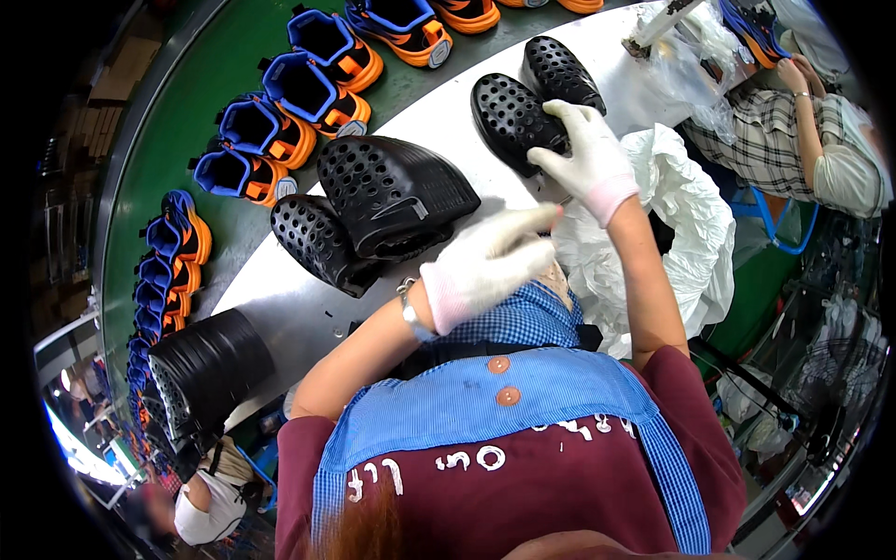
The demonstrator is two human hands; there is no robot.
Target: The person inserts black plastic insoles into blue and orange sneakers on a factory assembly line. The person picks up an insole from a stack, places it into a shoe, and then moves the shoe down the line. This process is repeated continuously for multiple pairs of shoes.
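Observation:
My right hand (595, 168), in a white glove with a pink cuff, has its thumb and forefinger closed around the end of a black perforated shoe insert (511, 117). A second black insert (563, 73) lies right beside it, farther off. My left hand (495, 263), gloved the same way, hovers over the table edge in front of me, fingers stretched and apart, holding nothing. Left of it lie a larger nested stack of black inserts (397, 191) and a smaller perforated insert (317, 241), touching each other.
A longer nested black stack (215, 369) sits at the table's left end. Beyond the pale table (420, 117), several orange, black and blue shoes (308, 89) line a green conveyor (229, 61). A white plastic bag (695, 233) hangs open at my right. Another person (793, 140) sits at far right.

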